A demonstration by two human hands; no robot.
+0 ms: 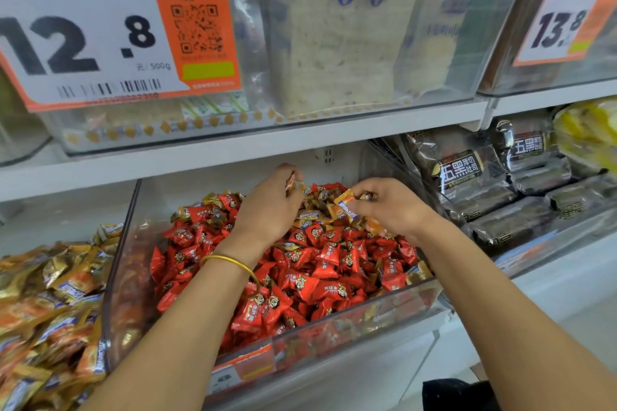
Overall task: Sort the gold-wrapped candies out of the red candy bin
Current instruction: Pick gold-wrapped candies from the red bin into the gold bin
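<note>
At the back of the red bin (334, 322) our right hand (392, 207) pinches a gold candy (345, 203); our left hand (267, 210), clutching candies (293, 181), sits nearer the gold pile (50, 294) leftward.

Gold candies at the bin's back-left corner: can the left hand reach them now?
Probably yes: those gold candies lie uncovered on the red candies just beside the left hand, though it already holds a candy.
</note>
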